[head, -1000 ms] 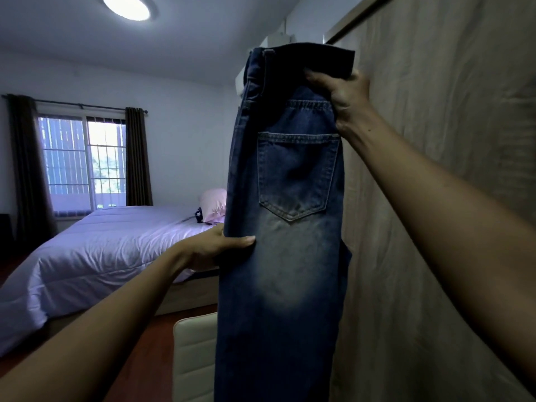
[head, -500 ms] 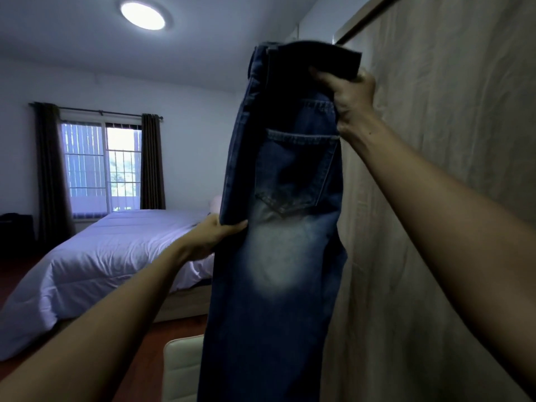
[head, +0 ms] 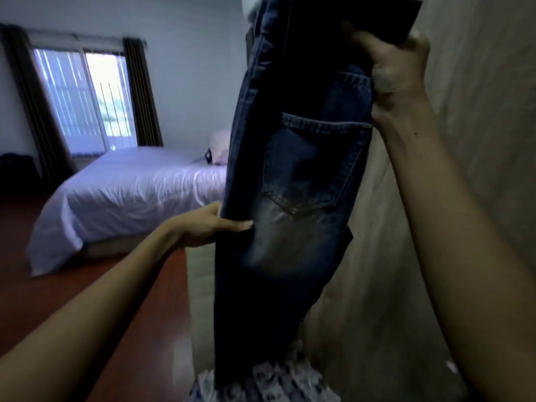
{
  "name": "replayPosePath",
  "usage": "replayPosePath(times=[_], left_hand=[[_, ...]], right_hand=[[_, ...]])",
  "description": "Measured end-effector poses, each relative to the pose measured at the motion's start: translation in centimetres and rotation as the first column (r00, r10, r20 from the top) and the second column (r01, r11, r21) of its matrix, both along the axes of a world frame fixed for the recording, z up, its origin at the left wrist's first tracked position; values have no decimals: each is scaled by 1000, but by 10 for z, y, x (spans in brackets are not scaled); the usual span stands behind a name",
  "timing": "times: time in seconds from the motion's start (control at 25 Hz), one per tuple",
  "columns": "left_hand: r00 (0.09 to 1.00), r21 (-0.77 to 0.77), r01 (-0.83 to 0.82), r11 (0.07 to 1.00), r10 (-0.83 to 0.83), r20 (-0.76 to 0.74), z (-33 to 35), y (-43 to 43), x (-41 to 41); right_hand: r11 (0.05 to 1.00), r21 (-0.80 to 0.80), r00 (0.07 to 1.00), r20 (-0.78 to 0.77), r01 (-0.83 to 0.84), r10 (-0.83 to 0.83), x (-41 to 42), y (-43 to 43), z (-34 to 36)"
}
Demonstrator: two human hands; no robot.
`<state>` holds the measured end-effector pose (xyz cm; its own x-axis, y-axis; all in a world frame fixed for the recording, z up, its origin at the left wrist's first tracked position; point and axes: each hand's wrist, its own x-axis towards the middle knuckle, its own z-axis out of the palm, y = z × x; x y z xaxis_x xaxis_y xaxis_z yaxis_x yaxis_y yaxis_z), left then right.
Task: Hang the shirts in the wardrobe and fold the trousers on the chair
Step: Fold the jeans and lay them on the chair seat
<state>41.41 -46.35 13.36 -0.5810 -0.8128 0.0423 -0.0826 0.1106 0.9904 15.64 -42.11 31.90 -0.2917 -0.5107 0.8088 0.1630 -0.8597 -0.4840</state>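
Observation:
A pair of dark blue jeans (head: 293, 181) hangs lengthwise in front of me, back pocket facing me. My right hand (head: 394, 74) grips the waistband at the top. My left hand (head: 208, 224) holds the left edge of the jeans near the seat, thumb on the front of the denim. The legs hang down over a cream chair (head: 201, 285), whose backrest shows behind the denim. A patterned garment (head: 275, 381) lies on the chair below the jeans. The wardrobe's pale wood door (head: 478, 140) stands just right of my right arm.
A bed with a white cover (head: 124, 195) and a pink pillow (head: 220, 143) fills the left middle of the room. A window with dark curtains (head: 87, 97) is on the far wall. Reddish wood floor (head: 87, 285) lies between the bed and the chair.
The view has tilted down, bringing the chair seat and the patterned garment into sight. Both hands keep their hold on the jeans.

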Motion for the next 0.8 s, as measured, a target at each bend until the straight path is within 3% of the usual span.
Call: replayPosePath(times=[0.16,0.4,0.8], left_hand=[[999,302,47,952,-52,9,-133,70,0],[998,634,68,770,-61,-32,-295,142,-13],[995,857,-52,512,98,1,-458,151,-27]], right_hand=[[960,274,999,12,-55,53,11,25,-125],[734,679,996,-44,-23,71,6,15,-292],[306,950,960,-31,-58,278,-2,-77,-506]])
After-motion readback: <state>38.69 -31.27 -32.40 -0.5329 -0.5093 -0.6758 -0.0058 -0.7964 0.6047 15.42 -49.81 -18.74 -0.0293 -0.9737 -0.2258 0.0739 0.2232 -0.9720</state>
